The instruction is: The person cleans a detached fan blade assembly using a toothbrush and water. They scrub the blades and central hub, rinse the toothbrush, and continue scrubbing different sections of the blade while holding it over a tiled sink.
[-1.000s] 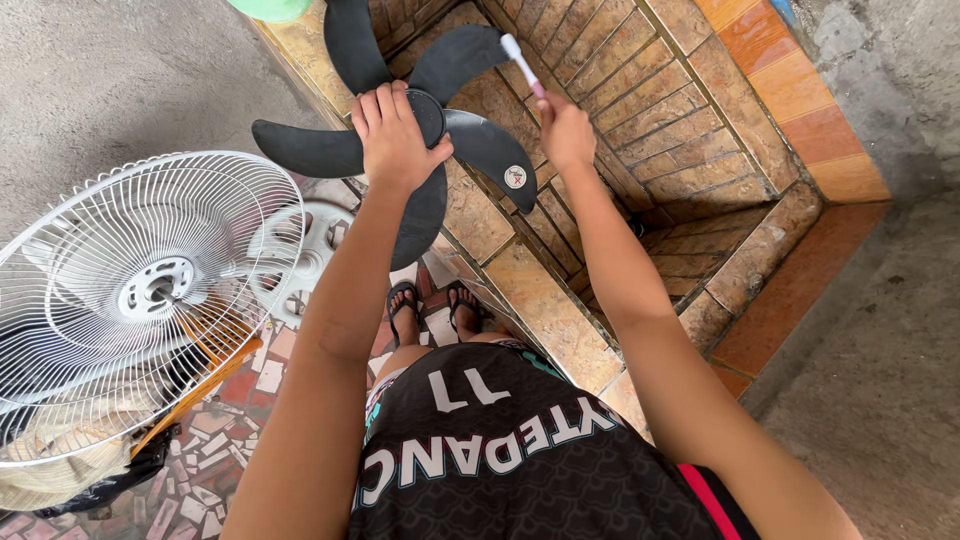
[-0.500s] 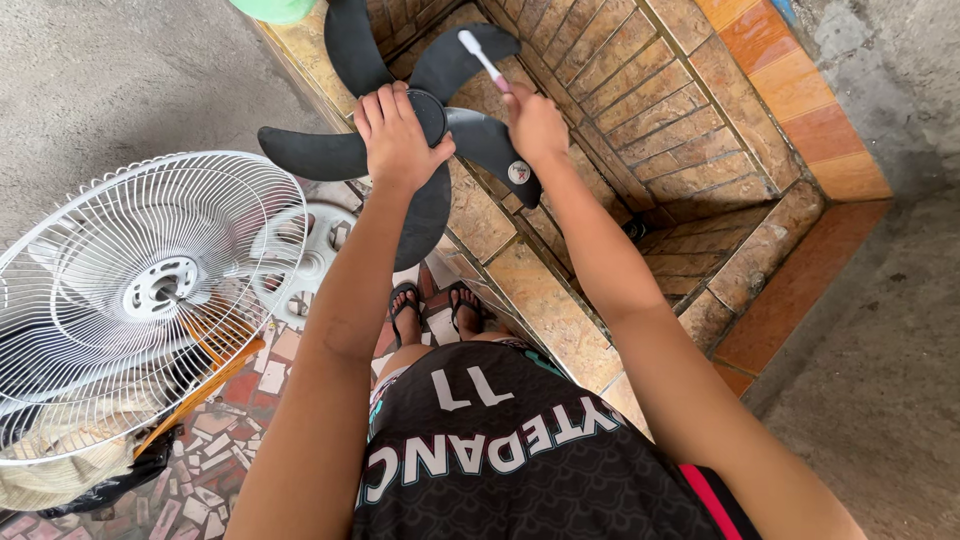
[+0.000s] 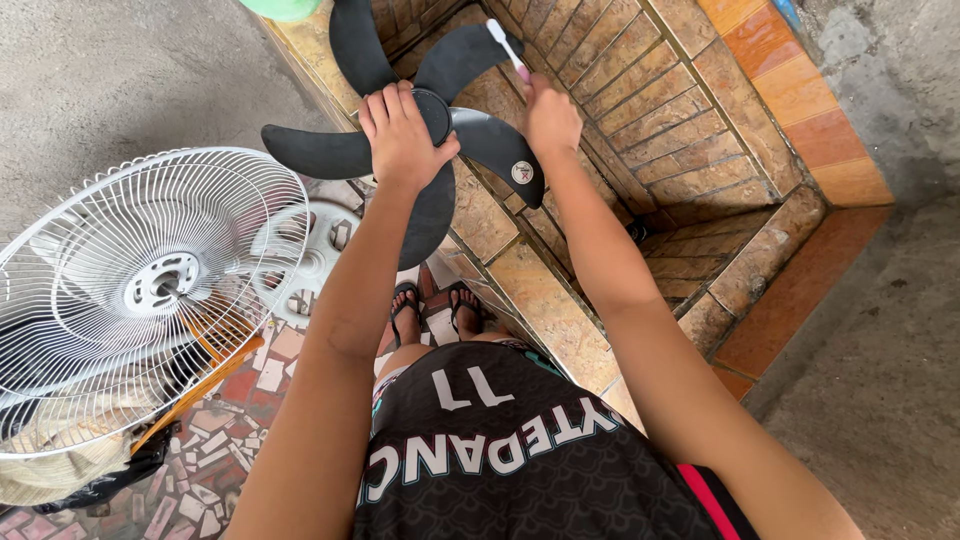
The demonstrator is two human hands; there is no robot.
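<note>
Below me, my left hand (image 3: 403, 135) spreads over the hub of a black fan blade (image 3: 440, 140), steadying it above the tiled ledge (image 3: 560, 320). My right hand (image 3: 550, 115) pinches a toothbrush (image 3: 507, 45) angled onto one blade.

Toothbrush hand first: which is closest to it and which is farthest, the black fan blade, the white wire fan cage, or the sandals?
From the right hand holding the toothbrush:
1. Black fan blade, right under and beside it, held at its hub by the left hand.
2. Sandals, lower down on the tiled floor.
3. White wire fan cage, far off to the left.
</note>
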